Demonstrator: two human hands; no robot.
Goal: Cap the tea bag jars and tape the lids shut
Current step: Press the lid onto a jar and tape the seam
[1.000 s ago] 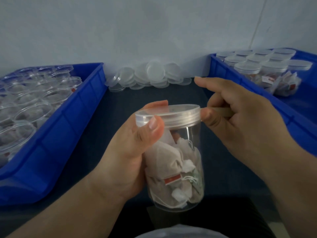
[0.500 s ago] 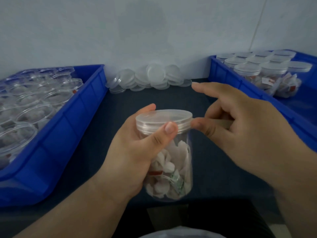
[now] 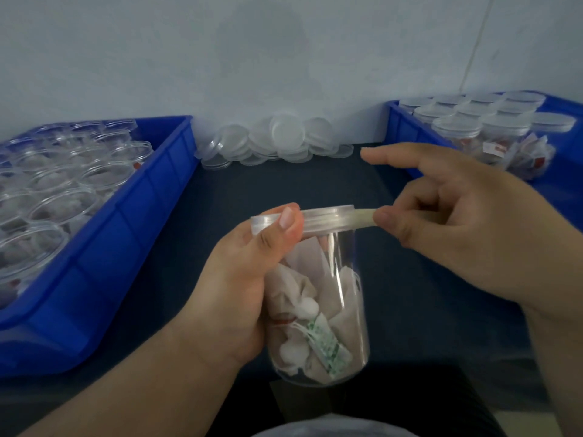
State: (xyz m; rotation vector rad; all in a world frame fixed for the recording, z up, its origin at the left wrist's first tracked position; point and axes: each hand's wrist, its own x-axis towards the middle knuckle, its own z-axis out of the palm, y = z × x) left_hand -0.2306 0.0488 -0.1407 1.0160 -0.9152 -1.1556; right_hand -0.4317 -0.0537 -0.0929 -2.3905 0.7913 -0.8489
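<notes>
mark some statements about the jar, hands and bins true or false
1. The left hand grips the jar, thumb on its lid. True.
2. The right hand is empty. False: it pinches tape running to the lid.
3. The held jar is empty. False: tea bags are inside.
4. Loose lids lie piled by the wall between the left bin and the right bin. True.
5. Jars in the right bin lack lids. False: those jars are capped.
</notes>
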